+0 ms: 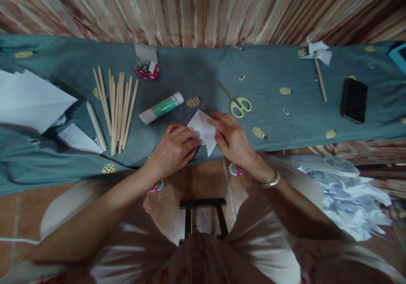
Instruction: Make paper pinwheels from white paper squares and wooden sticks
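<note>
Your left fingers (190, 141) seem pinched on the paper (203, 127); your right fingers (222, 123), half spread, touch it. Light, easily creased: hold its edges.

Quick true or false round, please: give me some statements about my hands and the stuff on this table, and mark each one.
1. The left hand and right hand both touch the white paper. True.
2. The scissors have red handles. False: the scissors' handles are light green.
3. The phone lies right of the pinwheel. True.
4. The bracelet is on the left wrist. False: the bracelet is on the right wrist.
5. The small red box is closed. False: the box is open.
</note>
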The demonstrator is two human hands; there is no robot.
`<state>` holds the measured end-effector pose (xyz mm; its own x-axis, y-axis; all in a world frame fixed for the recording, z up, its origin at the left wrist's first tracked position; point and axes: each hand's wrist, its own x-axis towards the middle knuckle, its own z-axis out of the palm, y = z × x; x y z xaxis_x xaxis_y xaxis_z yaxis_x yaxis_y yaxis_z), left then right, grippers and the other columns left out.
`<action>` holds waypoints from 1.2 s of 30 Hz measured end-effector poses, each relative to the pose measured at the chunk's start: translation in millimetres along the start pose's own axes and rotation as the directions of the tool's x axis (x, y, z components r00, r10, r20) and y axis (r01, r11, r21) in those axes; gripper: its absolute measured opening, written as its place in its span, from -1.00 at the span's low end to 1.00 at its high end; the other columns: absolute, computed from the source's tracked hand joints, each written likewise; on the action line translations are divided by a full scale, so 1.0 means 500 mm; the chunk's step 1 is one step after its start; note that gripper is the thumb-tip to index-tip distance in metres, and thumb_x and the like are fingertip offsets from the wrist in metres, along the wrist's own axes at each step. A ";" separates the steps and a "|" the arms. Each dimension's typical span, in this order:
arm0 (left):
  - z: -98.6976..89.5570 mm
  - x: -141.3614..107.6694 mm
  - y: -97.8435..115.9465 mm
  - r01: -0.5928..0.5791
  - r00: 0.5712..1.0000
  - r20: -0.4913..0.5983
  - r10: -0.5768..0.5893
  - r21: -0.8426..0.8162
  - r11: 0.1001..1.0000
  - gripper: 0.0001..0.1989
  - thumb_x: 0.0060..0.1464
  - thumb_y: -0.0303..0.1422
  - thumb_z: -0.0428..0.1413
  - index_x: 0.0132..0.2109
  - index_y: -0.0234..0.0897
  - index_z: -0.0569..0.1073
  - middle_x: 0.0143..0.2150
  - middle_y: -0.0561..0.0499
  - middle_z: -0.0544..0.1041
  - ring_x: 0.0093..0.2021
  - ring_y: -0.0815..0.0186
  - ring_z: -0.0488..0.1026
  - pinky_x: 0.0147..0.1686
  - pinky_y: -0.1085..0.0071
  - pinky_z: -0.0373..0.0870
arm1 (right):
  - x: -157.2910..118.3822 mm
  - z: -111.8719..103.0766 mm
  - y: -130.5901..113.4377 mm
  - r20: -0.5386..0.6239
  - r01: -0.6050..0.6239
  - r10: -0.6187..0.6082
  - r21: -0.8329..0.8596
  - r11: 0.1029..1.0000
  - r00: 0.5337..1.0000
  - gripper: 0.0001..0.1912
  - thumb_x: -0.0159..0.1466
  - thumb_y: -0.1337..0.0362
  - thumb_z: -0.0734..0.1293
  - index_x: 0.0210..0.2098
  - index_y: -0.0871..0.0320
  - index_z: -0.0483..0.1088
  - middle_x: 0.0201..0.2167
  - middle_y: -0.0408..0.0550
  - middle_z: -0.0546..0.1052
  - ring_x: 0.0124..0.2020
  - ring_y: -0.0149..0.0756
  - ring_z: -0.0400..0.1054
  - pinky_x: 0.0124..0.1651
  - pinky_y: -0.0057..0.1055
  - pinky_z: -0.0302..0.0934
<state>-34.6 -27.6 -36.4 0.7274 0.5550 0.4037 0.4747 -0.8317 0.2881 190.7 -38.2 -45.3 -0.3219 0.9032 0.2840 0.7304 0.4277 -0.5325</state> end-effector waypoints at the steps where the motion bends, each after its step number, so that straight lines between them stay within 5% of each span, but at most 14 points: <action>1: -0.001 0.000 -0.003 -0.003 1.000 -0.011 0.003 0.012 1.000 -0.85 0.25 -0.47 0.09 -0.10 -0.30 0.55 -0.14 -0.08 0.61 -0.12 0.19 0.48 -0.03 0.18 0.33 | -0.001 0.001 0.000 0.010 0.008 -0.008 -0.013 1.000 1.000 -0.56 0.24 0.47 0.17 0.05 0.25 0.47 0.18 0.19 0.45 0.20 -0.02 0.31 0.26 0.01 0.24; 12: -0.010 -0.007 -0.035 0.040 0.997 -0.065 -0.032 0.129 0.991 -0.84 0.21 -0.51 0.09 -0.14 -0.24 0.54 -0.13 -0.02 0.62 -0.09 0.16 0.47 -0.03 0.13 0.36 | -0.018 -0.003 -0.013 0.007 0.022 -0.022 -0.070 0.997 1.000 -0.65 0.26 0.44 0.19 -0.06 0.23 0.52 0.14 0.20 0.49 0.11 0.00 0.38 0.17 0.01 0.31; 22: -0.011 -0.002 -0.008 0.004 0.995 -0.102 0.006 0.106 0.994 -0.86 0.26 -0.29 0.13 -0.14 -0.24 0.53 -0.06 -0.08 0.59 -0.02 0.12 0.43 0.01 0.09 0.36 | -0.031 -0.002 -0.017 0.014 0.013 -0.013 -0.043 0.999 1.000 -0.67 0.28 0.44 0.20 -0.05 0.17 0.50 0.14 0.16 0.49 0.12 0.01 0.37 0.18 0.05 0.28; 30: 0.001 -0.003 0.002 -0.040 0.998 0.043 0.035 0.131 0.991 -0.85 0.29 -0.32 0.10 -0.12 -0.24 0.54 -0.18 -0.05 0.60 -0.13 0.19 0.46 -0.07 0.17 0.33 | -0.034 -0.003 -0.026 0.021 0.029 -0.028 -0.076 0.997 0.999 -0.68 0.29 0.44 0.20 -0.06 0.21 0.50 0.13 0.19 0.50 0.09 0.01 0.39 0.15 0.03 0.30; 36: 0.005 -0.003 0.003 -0.068 0.997 0.038 0.063 0.143 0.987 -0.85 0.30 -0.40 0.07 -0.14 -0.28 0.54 -0.18 -0.06 0.62 -0.19 0.23 0.47 -0.15 0.25 0.32 | -0.034 -0.011 -0.031 0.052 0.022 -0.019 -0.070 0.997 0.998 -0.67 0.23 0.44 0.24 -0.05 0.18 0.50 0.13 0.17 0.50 0.12 0.03 0.38 0.15 0.05 0.30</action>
<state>-33.6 -29.9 -38.4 0.7741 0.5003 0.3878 0.4903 -0.8614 0.1326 188.1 -60.6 -37.4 -0.3663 0.8957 0.2520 0.7636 0.4441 -0.4687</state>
